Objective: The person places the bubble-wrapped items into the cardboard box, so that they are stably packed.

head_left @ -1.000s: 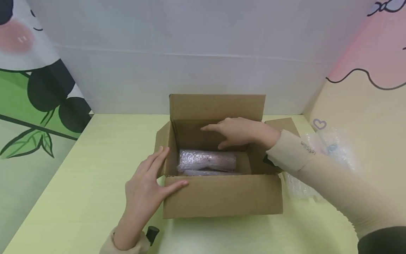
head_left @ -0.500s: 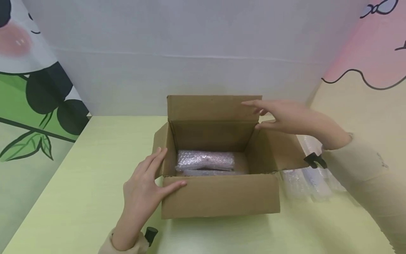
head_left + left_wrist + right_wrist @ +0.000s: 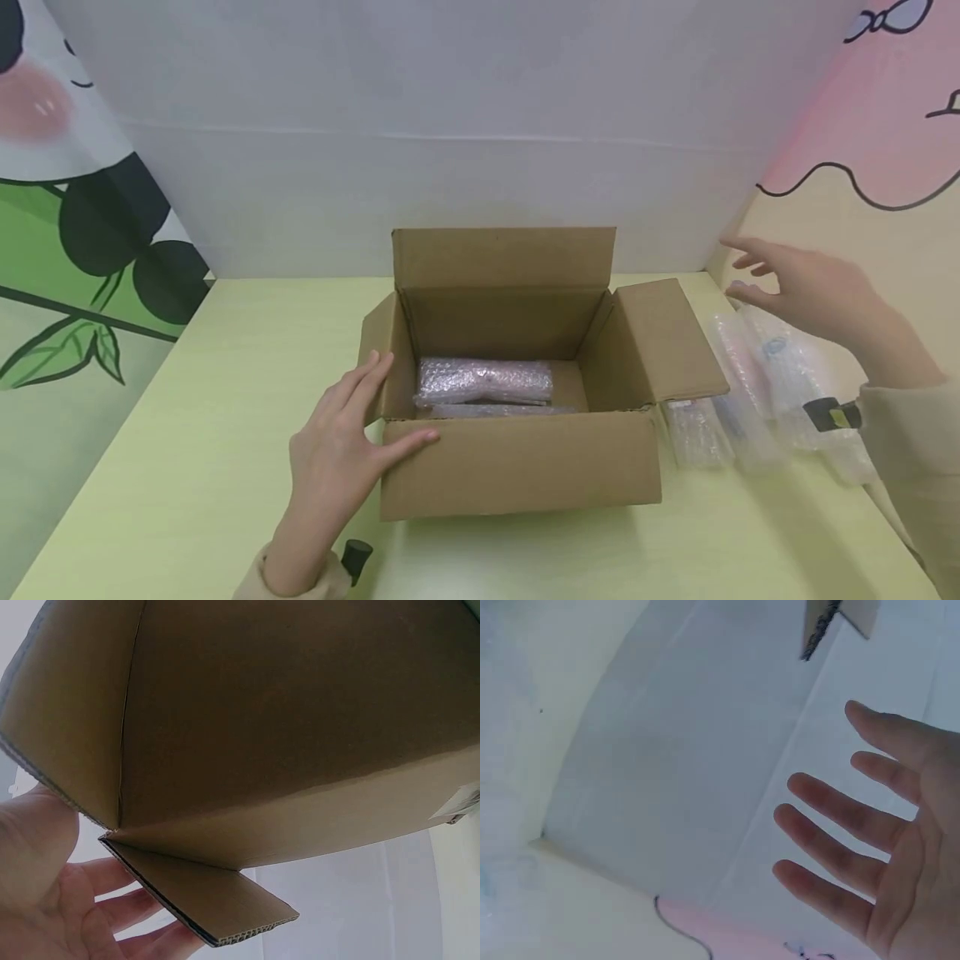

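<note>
An opened cardboard box (image 3: 521,467) stands with its flaps spread. My left hand (image 3: 337,450) rests on its near left corner, fingers along the left flap (image 3: 202,892) and thumb across the front flap. Those fingers look fairly straight in the left wrist view. Inside the box lies a bubble-wrapped bundle (image 3: 483,381), and in front of it another clear-wrapped piece (image 3: 495,410), partly hidden by the front wall. My right hand (image 3: 817,292) hovers beyond the right flap, over the bubble-wrapped packs (image 3: 795,367). Its fingers (image 3: 840,810) are spread with nothing between them.
Several bubble-wrapped packs lie on the pale yellow-green table (image 3: 225,400) right of the box. A grey-white cloth wall (image 3: 480,167) rises behind, and printed panels flank both sides. The right flap (image 3: 667,342) juts out toward the packs.
My right hand has drawn out from over the box and swung right, past the right flap to above the packs. The left hand stays at the box corner.
</note>
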`<state>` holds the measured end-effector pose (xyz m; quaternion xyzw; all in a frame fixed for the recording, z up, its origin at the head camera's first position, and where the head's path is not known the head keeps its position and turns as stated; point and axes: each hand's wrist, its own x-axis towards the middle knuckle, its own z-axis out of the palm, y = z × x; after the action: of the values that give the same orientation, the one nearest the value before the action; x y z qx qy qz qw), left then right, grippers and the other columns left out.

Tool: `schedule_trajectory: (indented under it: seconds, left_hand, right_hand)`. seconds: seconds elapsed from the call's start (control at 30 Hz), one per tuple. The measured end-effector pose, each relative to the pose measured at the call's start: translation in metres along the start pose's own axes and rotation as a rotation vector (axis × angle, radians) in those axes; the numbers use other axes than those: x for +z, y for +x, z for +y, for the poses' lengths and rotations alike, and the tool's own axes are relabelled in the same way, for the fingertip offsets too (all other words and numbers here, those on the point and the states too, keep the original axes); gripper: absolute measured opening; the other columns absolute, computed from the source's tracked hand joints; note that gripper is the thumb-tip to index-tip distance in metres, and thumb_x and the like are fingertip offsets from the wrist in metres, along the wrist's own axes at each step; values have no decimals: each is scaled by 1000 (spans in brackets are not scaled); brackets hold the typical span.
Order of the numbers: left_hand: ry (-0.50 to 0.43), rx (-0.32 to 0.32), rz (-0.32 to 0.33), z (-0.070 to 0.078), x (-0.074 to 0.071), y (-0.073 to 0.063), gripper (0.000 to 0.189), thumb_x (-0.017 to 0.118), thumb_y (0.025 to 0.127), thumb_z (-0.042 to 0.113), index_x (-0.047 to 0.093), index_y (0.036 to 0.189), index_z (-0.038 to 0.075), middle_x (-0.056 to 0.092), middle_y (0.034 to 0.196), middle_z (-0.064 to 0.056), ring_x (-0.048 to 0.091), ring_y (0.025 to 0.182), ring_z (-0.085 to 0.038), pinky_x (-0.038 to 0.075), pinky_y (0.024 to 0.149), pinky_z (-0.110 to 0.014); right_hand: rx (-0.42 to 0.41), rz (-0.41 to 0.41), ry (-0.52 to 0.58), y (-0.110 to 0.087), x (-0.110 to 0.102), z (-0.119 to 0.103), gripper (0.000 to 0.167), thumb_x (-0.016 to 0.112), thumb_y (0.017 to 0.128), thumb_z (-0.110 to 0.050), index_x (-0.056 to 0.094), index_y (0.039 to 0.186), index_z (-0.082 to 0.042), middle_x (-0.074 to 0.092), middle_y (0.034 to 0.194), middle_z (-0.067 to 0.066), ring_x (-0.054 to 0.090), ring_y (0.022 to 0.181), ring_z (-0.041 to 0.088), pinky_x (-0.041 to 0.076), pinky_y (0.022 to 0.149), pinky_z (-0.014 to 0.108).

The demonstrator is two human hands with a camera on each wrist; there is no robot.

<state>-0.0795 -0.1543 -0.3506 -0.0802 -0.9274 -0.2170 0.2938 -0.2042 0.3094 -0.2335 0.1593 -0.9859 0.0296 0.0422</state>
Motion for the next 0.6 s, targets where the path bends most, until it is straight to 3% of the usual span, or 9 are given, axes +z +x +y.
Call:
schedule_trajectory:
  seconds: [0.3, 0.43, 0.6]
  left_hand:
    - [2, -7, -10, 0, 0, 0, 94, 79, 59, 63, 55, 137, 16, 61, 135, -8, 62, 115, -32, 34, 45, -18]
    - [1, -13, -16, 1, -1, 0, 95, 81, 58, 61, 55, 138, 17, 61, 135, -8, 62, 115, -31, 36, 45, -19]
    - [-1, -14, -15, 0, 0, 0, 94, 83, 58, 59, 55, 138, 17, 61, 135, -8, 62, 116, -32, 43, 47, -25]
  right_hand:
    - [200, -109, -33, -23, 49, 71, 76, 60, 91, -48, 32, 147, -5, 56, 124, 30, 61, 98, 48, 46, 63, 60]
    - [272, -135, -14, -39, 68, 91, 82, 59, 89, -56, 33, 144, -1, 48, 123, 38, 55, 98, 57, 43, 64, 67]
    - [338, -162, 32, -52, 90, 104, 78, 62, 89, -49, 33, 141, 2, 43, 122, 41, 50, 99, 63, 40, 66, 73]
